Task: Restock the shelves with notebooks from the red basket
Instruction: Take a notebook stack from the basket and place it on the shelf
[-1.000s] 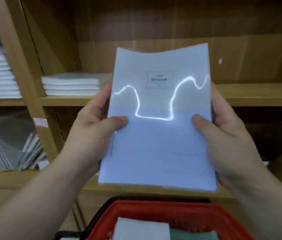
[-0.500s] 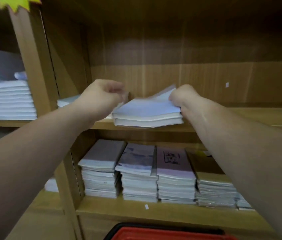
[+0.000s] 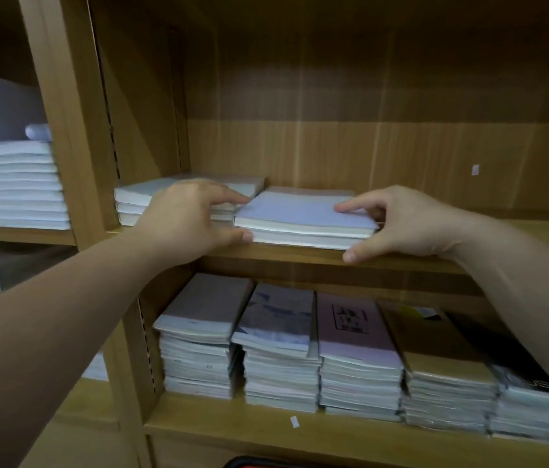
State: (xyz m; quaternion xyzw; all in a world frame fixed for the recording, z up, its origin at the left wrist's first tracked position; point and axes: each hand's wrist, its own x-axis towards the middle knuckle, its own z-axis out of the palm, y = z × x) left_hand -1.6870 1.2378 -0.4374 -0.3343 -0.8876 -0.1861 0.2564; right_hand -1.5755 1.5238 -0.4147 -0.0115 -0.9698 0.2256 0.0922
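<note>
Since new stock has to sit square beside its neighbours, the light-brown wooden shelf unit [image 3: 64, 130] sets the terms. Its upper board [image 3: 401, 261] carries the short stack of pale lilac paper-covered notebooks [image 3: 300, 214], lying flat between both sets of fingers. Just outside the left fingers lies a low pile of white notebooks [image 3: 138, 197], so the gap is narrow. The left hand [image 3: 192, 217] brackets the stack's left edge, forefinger along the top and thumb at the front corner. The right hand [image 3: 398, 221] clasps the right edge likewise, thumb beneath the front corner. I judge they are squaring it up. Well below the fingers, a sliver of the red plastic basket [image 3: 259, 464] shows.
</note>
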